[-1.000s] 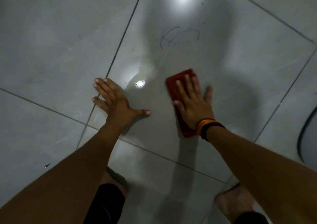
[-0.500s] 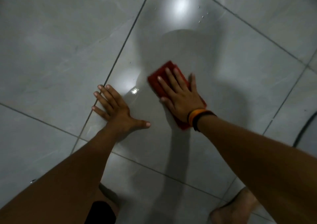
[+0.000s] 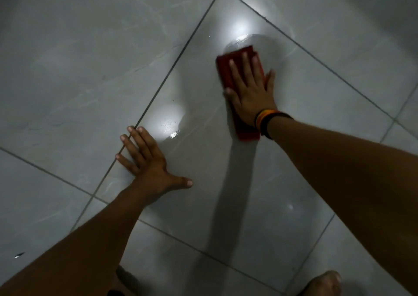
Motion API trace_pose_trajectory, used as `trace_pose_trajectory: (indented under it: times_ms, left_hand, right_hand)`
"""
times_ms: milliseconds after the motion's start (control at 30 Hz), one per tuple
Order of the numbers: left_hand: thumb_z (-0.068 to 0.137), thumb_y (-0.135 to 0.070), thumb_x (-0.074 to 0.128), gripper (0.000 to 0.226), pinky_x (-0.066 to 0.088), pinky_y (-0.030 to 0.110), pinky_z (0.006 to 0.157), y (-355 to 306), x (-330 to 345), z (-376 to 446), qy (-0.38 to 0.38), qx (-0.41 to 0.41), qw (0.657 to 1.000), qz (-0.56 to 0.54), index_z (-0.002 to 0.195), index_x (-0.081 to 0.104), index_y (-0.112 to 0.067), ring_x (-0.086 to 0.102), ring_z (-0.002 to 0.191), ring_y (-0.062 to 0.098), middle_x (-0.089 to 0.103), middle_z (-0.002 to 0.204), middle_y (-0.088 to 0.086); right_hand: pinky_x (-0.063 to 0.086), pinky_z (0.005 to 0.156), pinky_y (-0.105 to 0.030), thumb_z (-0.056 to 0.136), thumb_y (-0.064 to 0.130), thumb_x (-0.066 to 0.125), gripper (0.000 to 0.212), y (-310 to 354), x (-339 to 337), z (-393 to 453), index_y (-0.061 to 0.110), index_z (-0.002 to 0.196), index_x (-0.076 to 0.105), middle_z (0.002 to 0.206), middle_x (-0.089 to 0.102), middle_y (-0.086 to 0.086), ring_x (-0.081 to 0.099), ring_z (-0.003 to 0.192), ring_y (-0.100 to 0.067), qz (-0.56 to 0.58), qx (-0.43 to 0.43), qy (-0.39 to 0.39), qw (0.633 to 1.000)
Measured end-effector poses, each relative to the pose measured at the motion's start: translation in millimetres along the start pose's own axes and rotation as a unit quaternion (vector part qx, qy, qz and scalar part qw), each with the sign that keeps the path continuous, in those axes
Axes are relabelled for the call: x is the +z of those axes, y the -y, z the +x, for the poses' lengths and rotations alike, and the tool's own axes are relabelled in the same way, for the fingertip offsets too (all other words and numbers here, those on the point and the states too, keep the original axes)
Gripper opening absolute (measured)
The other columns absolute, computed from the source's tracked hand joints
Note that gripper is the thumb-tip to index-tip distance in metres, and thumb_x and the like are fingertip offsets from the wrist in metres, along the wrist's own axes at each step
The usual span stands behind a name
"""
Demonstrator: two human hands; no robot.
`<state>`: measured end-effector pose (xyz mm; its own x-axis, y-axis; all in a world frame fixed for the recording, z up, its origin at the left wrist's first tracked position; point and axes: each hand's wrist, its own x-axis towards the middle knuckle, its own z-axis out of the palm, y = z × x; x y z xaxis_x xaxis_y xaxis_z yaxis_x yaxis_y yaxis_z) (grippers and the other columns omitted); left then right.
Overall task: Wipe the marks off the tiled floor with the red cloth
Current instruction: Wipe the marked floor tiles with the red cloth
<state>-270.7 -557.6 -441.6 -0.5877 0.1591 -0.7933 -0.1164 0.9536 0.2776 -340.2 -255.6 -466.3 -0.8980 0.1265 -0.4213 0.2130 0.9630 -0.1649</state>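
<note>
A: Why is the right hand (image 3: 250, 92) flat, gripping nothing?
B: Its open palm pins the red cloth (image 3: 235, 65) to the far tiled floor (image 3: 67, 69).
A: And the left hand (image 3: 147, 159)?
B: Empty, splayed nearer: 1 brace.

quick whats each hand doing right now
Left hand: open, flat on the tiled floor, holding nothing.
Right hand: open, palm pressing the red cloth flat on the floor.
</note>
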Motion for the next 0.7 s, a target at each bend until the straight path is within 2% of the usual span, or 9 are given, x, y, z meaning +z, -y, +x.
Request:
trace_pose_trajectory:
  times_ms: [67,167,233,300,400,500,567,667,700]
  left_hand:
    - [0.028,-0.085,0.085,0.194,-0.022,0.077,0.11,0,-2,0,0.005,-0.003,1.0,-0.002,0.151,-0.041,-0.003,-0.045,0.145,0.049,-0.049,0.157,0.023]
    - [0.027,-0.087,0.082,0.194,-0.022,0.077,0.109,3,-1,2,0.008,-0.009,1.0,0.0,0.15,-0.042,-0.004,-0.045,0.145,0.049,-0.049,0.158,0.022]
    - [0.026,-0.089,0.08,0.194,-0.027,0.073,0.106,6,2,2,0.009,-0.004,1.0,0.003,0.15,-0.043,-0.005,-0.045,0.145,0.048,-0.05,0.158,0.021]
    - [0.026,-0.09,0.078,0.192,-0.033,0.068,0.102,9,3,3,0.007,0.008,1.0,0.008,0.15,-0.043,-0.006,-0.047,0.143,0.048,-0.05,0.157,0.02]
    - [0.028,-0.092,0.074,0.189,-0.037,0.062,0.098,9,3,2,-0.01,0.023,1.0,0.015,0.149,-0.043,-0.006,-0.054,0.137,0.045,-0.051,0.156,0.018]
    - [0.03,-0.092,0.075,0.187,-0.034,0.063,0.104,16,0,-1,-0.026,0.033,0.999,0.016,0.151,-0.041,-0.009,-0.05,0.143,0.041,-0.047,0.16,0.017]
    - [0.033,-0.092,0.076,0.185,-0.027,0.066,0.113,33,-1,-8,-0.044,0.032,0.998,0.015,0.156,-0.034,-0.009,-0.039,0.152,0.04,-0.039,0.165,0.018]
    - [0.028,-0.099,0.069,0.187,-0.025,0.071,0.112,58,0,-20,-0.045,0.003,0.999,-0.002,0.159,-0.028,-0.008,-0.035,0.153,0.044,-0.037,0.166,0.021]
    - [0.027,-0.102,0.067,0.188,-0.027,0.071,0.109,64,2,-21,-0.04,0.005,0.999,-0.002,0.16,-0.028,-0.008,-0.035,0.152,0.045,-0.037,0.166,0.02]
  right_hand:
    - [-0.006,0.119,-0.071,0.105,0.057,0.025,0.068,-25,1,-18,0.033,0.164,-0.001,0.173,-0.012,0.0,-0.013,0.16,-0.023,0.002,0.056,0.013,0.998]
    - [-0.003,0.118,-0.075,0.104,0.058,0.023,0.071,-44,-7,2,0.029,0.164,-0.004,0.173,-0.013,-0.004,-0.013,0.159,-0.027,0.093,0.258,-0.03,0.961]
    - [-0.002,0.119,-0.073,0.102,0.058,0.021,0.074,-32,-12,34,0.026,0.164,-0.003,0.172,-0.013,-0.009,-0.013,0.159,-0.033,0.121,0.296,-0.071,0.945]
    - [-0.002,0.12,-0.072,0.101,0.057,0.021,0.075,3,-10,56,0.025,0.165,0.0,0.173,-0.009,-0.012,-0.009,0.159,-0.037,0.105,0.229,-0.083,0.964]
    - [0.0,0.122,-0.069,0.103,0.053,0.025,0.07,75,17,29,0.027,0.165,0.007,0.173,-0.001,-0.012,-0.003,0.159,-0.037,0.029,0.013,-0.055,0.998]
    - [0.005,0.123,-0.067,0.106,0.051,0.029,0.066,107,57,-61,0.029,0.165,0.01,0.173,0.001,-0.009,-0.002,0.16,-0.034,-0.026,-0.165,0.014,0.986]
    - [0.004,0.125,-0.063,0.107,0.053,0.026,0.064,90,76,-117,0.033,0.164,0.006,0.174,-0.003,-0.005,-0.007,0.16,-0.028,-0.025,-0.178,0.044,0.983]
    - [-0.001,0.126,-0.06,0.106,0.055,0.019,0.064,60,101,-190,0.036,0.164,0.001,0.173,-0.011,-0.002,-0.015,0.159,-0.025,0.019,-0.054,0.057,0.997]
    - [0.0,0.125,-0.062,0.106,0.055,0.019,0.064,65,108,-208,0.035,0.164,0.002,0.173,-0.01,-0.003,-0.014,0.159,-0.026,0.015,-0.049,0.064,0.997]
